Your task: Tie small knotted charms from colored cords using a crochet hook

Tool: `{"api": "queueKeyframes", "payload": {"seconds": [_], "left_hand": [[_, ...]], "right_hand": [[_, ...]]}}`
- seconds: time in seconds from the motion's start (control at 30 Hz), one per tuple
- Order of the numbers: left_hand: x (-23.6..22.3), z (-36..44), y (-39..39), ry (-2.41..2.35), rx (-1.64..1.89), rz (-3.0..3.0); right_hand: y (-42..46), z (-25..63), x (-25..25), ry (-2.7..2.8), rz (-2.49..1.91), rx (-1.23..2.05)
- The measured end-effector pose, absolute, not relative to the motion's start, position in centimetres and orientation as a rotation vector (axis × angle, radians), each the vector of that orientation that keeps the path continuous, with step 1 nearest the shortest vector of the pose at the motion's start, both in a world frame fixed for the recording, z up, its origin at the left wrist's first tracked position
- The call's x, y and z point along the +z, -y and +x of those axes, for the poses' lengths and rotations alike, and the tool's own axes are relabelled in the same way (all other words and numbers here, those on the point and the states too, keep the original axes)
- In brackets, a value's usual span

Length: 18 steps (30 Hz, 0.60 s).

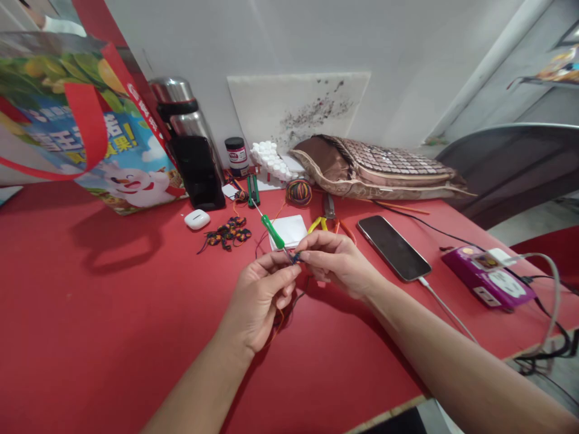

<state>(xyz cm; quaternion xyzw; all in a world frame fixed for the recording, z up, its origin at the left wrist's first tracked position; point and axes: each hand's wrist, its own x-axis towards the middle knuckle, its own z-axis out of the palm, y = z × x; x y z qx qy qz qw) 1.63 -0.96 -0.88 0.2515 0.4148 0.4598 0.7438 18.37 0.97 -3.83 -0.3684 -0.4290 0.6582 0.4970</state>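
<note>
My left hand and my right hand meet over the red table. Their fingertips pinch a small dark piece of crocheted yarn between them; the fingers hide much of it. A green-handled crochet hook points up and away, with its near end at the piece. Orange and dark yarn trails below my left hand. Beyond my hands sit a multicoloured yarn ball and a white pad of paper. Crocheted multicoloured pieces lie to the left.
Pliers, a phone on a cable and a purple power box are on the right. A cushion lies at the back. On the left stand a shopping bag, a black phone and a flask; a white earbud case is nearby.
</note>
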Motion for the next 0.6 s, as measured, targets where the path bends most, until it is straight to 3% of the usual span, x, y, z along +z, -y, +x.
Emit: {"api": "queueKeyframes", "payload": {"seconds": [0.6], "left_hand": [[-0.82, 1.54, 0.79, -0.926, 1.002, 0.516]], "right_hand": [[-0.59, 18.10, -3.59, 1.105, -0.981, 1.521]]}}
